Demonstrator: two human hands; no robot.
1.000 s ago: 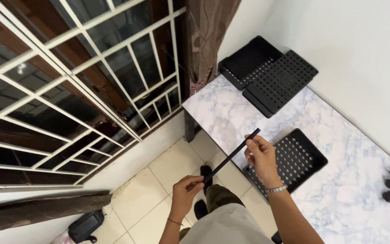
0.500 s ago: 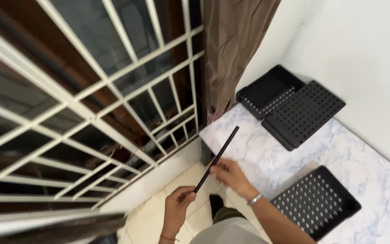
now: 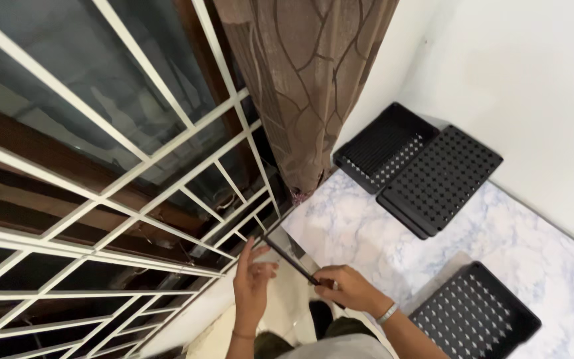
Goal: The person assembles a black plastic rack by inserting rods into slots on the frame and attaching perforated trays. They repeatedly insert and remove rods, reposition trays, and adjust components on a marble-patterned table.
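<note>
Thin black strip (image 3: 292, 258): held over the marble bench (image 3: 367, 233) edge, near the window grille (image 3: 167, 193). Right hand (image 3: 343, 287) pinches its lower end; left hand (image 3: 252, 282), fingers mostly extended, apparently touches its upper end.

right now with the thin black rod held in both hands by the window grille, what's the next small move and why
Probably steady the far end first. The right hand grips the thin black rod at its near end, while the left hand is open, fingers only touching it. The rod's tip points at the white metal window grille, so closing the left hand would likely help control it.
</note>
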